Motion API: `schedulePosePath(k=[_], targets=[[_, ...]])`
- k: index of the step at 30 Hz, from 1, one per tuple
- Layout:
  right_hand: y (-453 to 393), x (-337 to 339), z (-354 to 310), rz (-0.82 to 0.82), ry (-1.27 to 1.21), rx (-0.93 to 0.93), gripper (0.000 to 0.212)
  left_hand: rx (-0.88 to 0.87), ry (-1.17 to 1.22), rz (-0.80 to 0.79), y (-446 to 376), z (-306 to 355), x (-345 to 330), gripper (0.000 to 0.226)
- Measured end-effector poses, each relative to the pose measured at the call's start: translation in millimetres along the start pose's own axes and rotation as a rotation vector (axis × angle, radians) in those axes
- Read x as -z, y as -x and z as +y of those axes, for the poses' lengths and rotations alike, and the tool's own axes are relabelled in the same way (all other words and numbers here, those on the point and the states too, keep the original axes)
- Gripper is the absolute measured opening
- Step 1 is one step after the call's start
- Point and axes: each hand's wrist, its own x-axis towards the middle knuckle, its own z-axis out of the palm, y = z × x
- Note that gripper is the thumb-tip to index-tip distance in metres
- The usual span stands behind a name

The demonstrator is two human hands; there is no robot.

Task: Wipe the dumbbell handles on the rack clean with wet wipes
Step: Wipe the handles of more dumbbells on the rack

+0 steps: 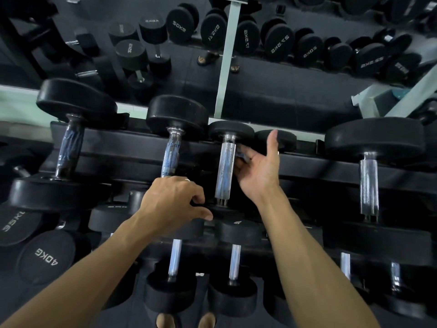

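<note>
a black rack [307,166] runs left to right in tiers. on its upper tier lie dumbbells with their handles pointing near to far: a dark-handled one at far left [69,147], two chrome-handled ones in the middle [171,153] [224,169], another at right [369,183]. the lower tier [295,250] carries smaller dumbbells [234,262] (one end reads 40kg [46,256]).

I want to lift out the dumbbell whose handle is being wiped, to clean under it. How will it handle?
The dumbbell is probably heavy for its size, given the thick solid heads. Its handle looks knurled, so likely grippy, though perhaps slick while damp from the wipe in the right hand. Round heads suggest it may roll once off the rack.
</note>
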Motion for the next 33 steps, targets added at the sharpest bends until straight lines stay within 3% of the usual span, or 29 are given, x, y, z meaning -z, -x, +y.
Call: schedulePosePath(k=[3,8,11,14,21,25,30,33], targets=[[7,3,5,-0.021,0.17,-0.088,0.106,0.001,-0.005,-0.01,0,1,2,0.044],[-6,-7,0,0.045,-0.053,-0.027,0.097,0.013,0.008,0.002,0,1,1,0.044],[3,-1,2,-0.025,0.138,-0.128,0.108,0.012,0.01,-0.002,0,2,1,0.044],[0,8,-5,-0.011,0.159,-0.164,0.119,0.006,0.0,-0.011,1,2,3,0.044],[5,8,5,-0.004,0.373,-0.298,0.119,-0.001,0.011,0.023,1,0,1,0.044],[-2,4,3,0.062,0.217,-0.235,0.118,-0.007,0.014,0.031,1,0,0,0.044],[4,7,4,-0.024,0.622,-0.388,0.123,-0.013,0.039,0.043,2,0,0,0.044],[3,-2,-3,0.018,0.581,-0.354,0.11,-0.013,0.045,0.054,1,0,0,0.044]])
